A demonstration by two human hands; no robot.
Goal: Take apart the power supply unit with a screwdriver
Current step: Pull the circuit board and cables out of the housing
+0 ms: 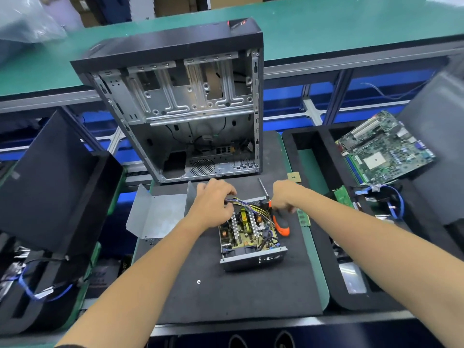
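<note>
The power supply unit (251, 234) lies opened on the dark mat (238, 292) in the middle of the surface, its lid off so that the circuit board, coils and a bundle of coloured wires (248, 205) show inside the metal tray. The left hand (213, 199) has its fingers curled round that bundle at the far end of the unit. The right hand (283, 199) is at the far right corner, its fingers bent by the orange-and-black screwdriver (281, 223), which lies along the unit's right side; whether it grips the handle I cannot tell. The bent metal cover (158, 214) lies just left of the unit. Behind stands an open computer case (185, 106), its drive cages bare, a few cables at the bottom. The foam tray (324, 156) on the right carries a motherboard (384, 149) and blue cables (394, 204).
</note>
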